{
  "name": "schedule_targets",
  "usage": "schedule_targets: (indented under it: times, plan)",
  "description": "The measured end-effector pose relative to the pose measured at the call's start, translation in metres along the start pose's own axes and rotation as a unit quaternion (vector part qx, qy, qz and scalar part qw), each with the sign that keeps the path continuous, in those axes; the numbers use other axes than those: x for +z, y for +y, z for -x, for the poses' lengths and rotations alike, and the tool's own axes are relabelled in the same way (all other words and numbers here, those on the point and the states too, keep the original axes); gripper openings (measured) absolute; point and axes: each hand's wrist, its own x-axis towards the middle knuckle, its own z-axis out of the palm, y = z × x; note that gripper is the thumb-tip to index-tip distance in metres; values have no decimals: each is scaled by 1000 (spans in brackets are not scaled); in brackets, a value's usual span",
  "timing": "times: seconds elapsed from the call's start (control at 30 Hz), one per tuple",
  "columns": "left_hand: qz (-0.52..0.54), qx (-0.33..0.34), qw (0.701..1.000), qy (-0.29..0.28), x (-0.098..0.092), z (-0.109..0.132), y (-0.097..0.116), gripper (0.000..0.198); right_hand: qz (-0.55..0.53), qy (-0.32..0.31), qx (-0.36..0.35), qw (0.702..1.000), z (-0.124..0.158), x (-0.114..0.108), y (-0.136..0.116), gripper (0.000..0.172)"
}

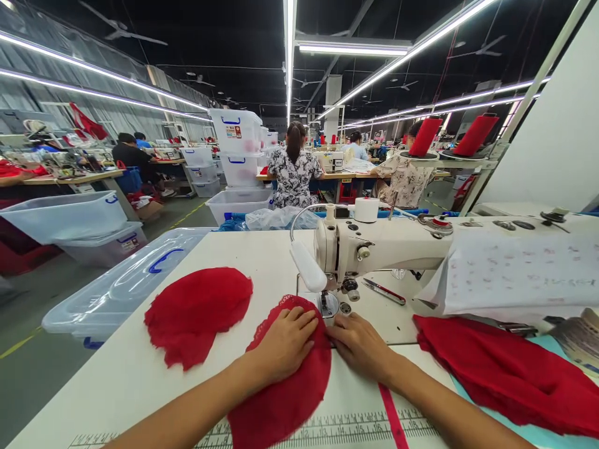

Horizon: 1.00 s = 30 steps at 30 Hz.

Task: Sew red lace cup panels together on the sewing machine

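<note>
A curved red fabric piece (285, 408) lies in front of the sewing machine (397, 240), its upper right edge beside the presser foot (326, 303). Flat on top of this fabric rests my left hand (291, 340), fingers stretched forward. My right hand (359, 343) has its fingers bent together at the fabric's right edge, just below the needle area; the thumb is partly hidden. Another red fabric piece (201, 305) lies on the white table to the left. A larger pile of red fabric (510, 368) sits at the right.
Thread snips (384, 291) lie behind my right hand. A printed ruler (346, 430) runs along the table's front. Papers (519, 274) hang over the machine arm, below red thread cones (475, 135). Lidded plastic bins (126, 287) stand left; a person (294, 165) sits ahead, facing away.
</note>
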Motion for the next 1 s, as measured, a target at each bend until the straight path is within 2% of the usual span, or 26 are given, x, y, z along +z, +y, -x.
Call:
schedule_targets:
  times: [0.17, 0.33, 0.57, 0.77, 0.93, 1.0]
  plan:
    - [35, -7, 999, 14, 4, -1, -5, 45, -30, 22, 2, 999, 1, -6, 4, 23]
    - [52, -23, 998, 6, 1, -5, -3, 48, -1, 10, -32, 999, 1, -6, 9, 23]
    - [73, -37, 997, 3, 4, -11, -6, 52, 18, 3, -42, 999, 0, -8, 9, 22]
    - [104, -14, 994, -7, -3, -19, -14, 47, 30, 16, -37, 999, -1, -5, 9, 23]
    - [129, -3, 992, 7, 0, -30, -29, 45, 46, 38, -25, 998, -4, -1, 10, 23]
    - [133, 8, 991, 7, 1, -33, -34, 39, 50, 41, -25, 998, -6, -1, 10, 24]
